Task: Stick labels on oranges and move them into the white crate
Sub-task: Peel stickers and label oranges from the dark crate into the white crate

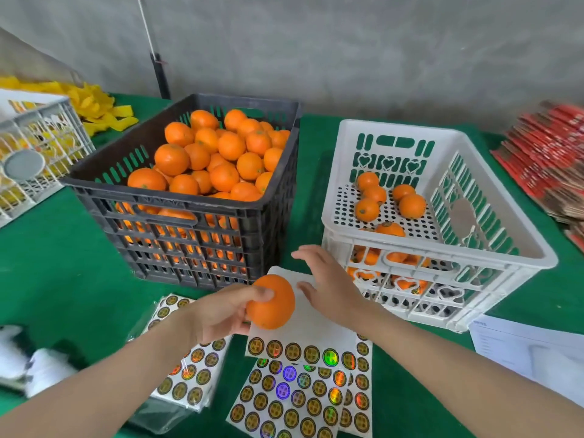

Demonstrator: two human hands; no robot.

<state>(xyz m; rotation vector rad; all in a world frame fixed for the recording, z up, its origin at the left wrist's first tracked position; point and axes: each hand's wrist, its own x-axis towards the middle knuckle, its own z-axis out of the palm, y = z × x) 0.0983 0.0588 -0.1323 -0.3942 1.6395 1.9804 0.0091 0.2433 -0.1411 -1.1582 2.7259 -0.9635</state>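
My left hand grips an orange above the label sheets, in front of the black crate, which is piled with oranges. My right hand hovers beside that orange with fingers spread and holds nothing I can see. Under both hands lies a mostly peeled label sheet with one row of round holographic labels. The white crate stands to the right with several oranges on its floor.
Fuller label sheets lie near the front edge, and a bagged stack of labels is at the left. A second white crate with yellow strips stands far left. Red cartons are stacked at right, paper at lower right.
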